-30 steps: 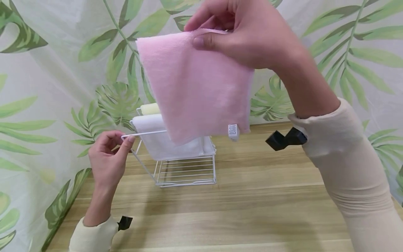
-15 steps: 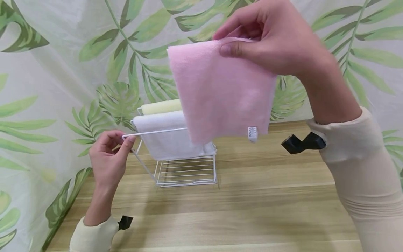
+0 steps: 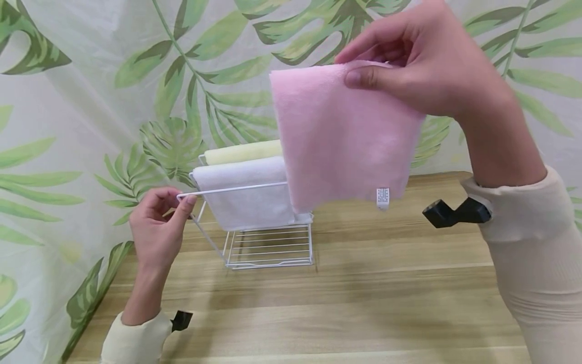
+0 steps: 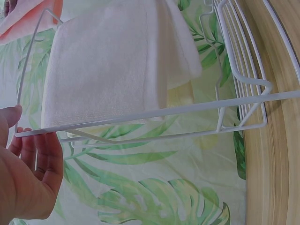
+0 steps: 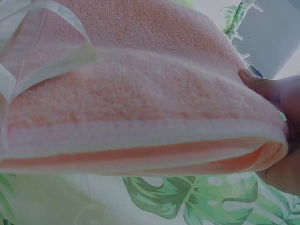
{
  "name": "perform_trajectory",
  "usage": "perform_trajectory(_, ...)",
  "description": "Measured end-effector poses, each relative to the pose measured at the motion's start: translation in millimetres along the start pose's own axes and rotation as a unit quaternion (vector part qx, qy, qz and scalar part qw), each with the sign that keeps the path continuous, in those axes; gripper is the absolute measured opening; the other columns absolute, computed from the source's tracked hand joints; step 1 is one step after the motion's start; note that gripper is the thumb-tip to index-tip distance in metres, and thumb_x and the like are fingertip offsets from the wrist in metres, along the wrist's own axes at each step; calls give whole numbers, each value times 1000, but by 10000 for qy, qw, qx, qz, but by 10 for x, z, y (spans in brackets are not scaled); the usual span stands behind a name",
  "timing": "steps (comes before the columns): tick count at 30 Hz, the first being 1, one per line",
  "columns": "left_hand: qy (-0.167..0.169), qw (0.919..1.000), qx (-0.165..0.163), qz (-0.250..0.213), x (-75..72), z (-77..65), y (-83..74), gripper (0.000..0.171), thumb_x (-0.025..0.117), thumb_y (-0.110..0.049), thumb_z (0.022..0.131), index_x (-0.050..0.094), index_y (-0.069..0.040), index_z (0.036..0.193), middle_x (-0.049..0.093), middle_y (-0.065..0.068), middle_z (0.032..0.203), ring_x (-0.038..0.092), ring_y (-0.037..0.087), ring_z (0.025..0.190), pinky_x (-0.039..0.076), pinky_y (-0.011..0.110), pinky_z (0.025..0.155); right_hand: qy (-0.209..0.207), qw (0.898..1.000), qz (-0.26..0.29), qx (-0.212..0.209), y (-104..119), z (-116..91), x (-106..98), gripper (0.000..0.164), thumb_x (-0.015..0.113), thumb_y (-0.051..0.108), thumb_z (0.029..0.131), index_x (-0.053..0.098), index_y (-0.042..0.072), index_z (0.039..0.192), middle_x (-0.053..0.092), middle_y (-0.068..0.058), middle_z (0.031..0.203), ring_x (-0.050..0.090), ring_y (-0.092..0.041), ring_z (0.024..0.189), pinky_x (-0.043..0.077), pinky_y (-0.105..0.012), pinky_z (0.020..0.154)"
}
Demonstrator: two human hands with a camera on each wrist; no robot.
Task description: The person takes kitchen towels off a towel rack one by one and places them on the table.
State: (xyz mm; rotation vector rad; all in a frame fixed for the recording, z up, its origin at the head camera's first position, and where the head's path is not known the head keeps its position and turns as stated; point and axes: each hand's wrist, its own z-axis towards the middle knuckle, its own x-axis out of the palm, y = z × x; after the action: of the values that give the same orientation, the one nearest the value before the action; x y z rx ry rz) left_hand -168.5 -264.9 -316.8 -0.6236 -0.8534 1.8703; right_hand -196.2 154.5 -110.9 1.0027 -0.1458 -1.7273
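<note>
My right hand (image 3: 423, 65) pinches the top edge of a folded pink towel (image 3: 345, 136), thumb in front and fingers behind. The towel hangs in the air to the right of a white wire rack (image 3: 270, 264), and a small white label (image 3: 383, 198) dangles from its lower edge. At the rack's left front corner, my left hand (image 3: 159, 222) pinches the end of the front bar. A white towel (image 3: 245, 197) drapes over the middle bar, and a pale yellow towel (image 3: 241, 151) lies over the bar behind it. In the right wrist view the pink towel (image 5: 140, 89) shows its folded layers.
The rack stands on a wooden table (image 3: 386, 303), with a wire shelf at its base. Behind rises a leaf-patterned cloth (image 3: 109, 91). A black device (image 3: 456, 212) is fixed at the right sleeve, and another black piece (image 3: 182, 320) at the left sleeve.
My right hand has carried the pink towel to the right and slightly down, uncovering more of the yellow and white towels and the front bar. The left hand stays on the rack.
</note>
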Motion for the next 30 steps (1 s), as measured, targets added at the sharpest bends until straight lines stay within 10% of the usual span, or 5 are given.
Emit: perform_trajectory(30, 38, 9998, 81, 153, -3, -15, 8, 19, 80, 8, 90, 66, 15, 101, 69, -5, 86, 63, 5, 65, 57, 11, 59, 363, 9991, -216, -86, -406, -429, -77, 14, 85, 0, 89, 85, 6, 102, 81, 6, 79, 59, -6, 50, 48, -17, 45)
